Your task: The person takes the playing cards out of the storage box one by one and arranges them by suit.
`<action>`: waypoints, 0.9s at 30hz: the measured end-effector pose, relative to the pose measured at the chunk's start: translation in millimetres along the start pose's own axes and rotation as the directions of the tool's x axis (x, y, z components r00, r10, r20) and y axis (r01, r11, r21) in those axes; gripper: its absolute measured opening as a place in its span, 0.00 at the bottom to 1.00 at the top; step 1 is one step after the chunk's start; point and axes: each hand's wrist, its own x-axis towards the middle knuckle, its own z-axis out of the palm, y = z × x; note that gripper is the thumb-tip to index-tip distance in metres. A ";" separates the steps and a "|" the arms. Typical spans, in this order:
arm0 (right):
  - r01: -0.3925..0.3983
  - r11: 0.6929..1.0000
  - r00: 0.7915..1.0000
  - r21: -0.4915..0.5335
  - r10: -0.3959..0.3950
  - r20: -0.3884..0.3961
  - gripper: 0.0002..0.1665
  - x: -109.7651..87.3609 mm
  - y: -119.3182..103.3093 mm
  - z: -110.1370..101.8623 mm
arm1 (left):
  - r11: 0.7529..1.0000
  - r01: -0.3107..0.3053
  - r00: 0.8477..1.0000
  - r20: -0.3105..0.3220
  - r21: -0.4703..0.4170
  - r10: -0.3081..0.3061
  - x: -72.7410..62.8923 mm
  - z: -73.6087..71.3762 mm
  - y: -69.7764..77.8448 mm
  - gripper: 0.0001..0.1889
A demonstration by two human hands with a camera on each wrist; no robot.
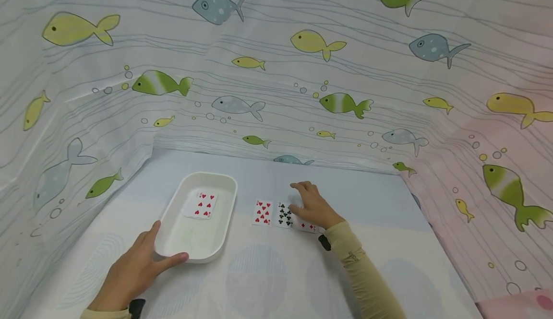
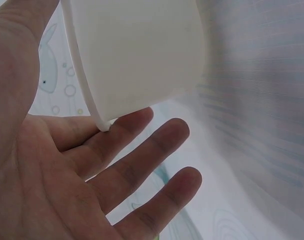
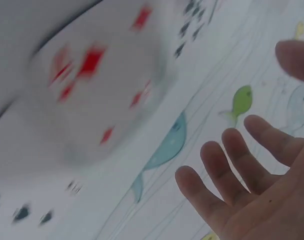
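A white plastic tray stands tilted a little on the table's left side, and a six of hearts card lies in it. At the tray's near left corner, my left hand grips the rim, thumb on the near edge and fingers along the outer side. To the right, a hearts card, a clubs card and a diamonds card lie face up in a row. My right hand is over the clubs and diamonds cards, holding nothing, fingers spread in the right wrist view.
A pale cloth with faint round patterns covers the table. Fish-print sheeting rises behind and on both sides. Beneath the right wrist, a sliver of another white card shows; dark marks of a card appear in the right wrist view.
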 end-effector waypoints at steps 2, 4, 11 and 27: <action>0.030 1.000 1.000 0.000 -0.030 -0.006 0.38 5.4 -12.4 4.4 | 1.000 0.003 1.000 0.007 0.004 -0.003 1.2 -1.4 0.2 0.69; 0.056 0.998 0.998 0.010 -0.056 0.003 0.37 9.3 -24.5 9.2 | 1.000 0.009 1.000 0.019 0.003 -0.009 1.8 -2.1 0.3 0.70; 0.138 0.990 0.990 0.002 -0.138 -0.001 0.36 19.6 -62.1 29.4 | 1.000 0.014 1.000 0.021 0.007 -0.014 0.5 -0.3 1.0 0.69; 0.245 0.967 0.966 0.064 -0.238 -0.097 0.34 56.3 -125.5 39.4 | 1.000 0.016 1.000 0.017 0.011 -0.016 1.7 0.3 0.1 0.70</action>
